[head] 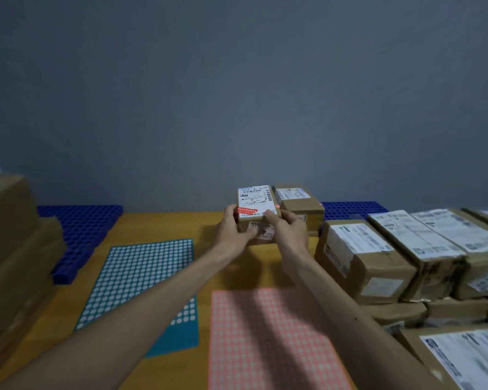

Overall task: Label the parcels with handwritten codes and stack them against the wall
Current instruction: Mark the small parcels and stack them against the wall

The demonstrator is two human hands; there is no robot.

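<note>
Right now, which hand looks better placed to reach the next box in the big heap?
Probably the right hand: the heap lies directly on its side, close by. The left hand would have to cross over the held parcel.
</note>
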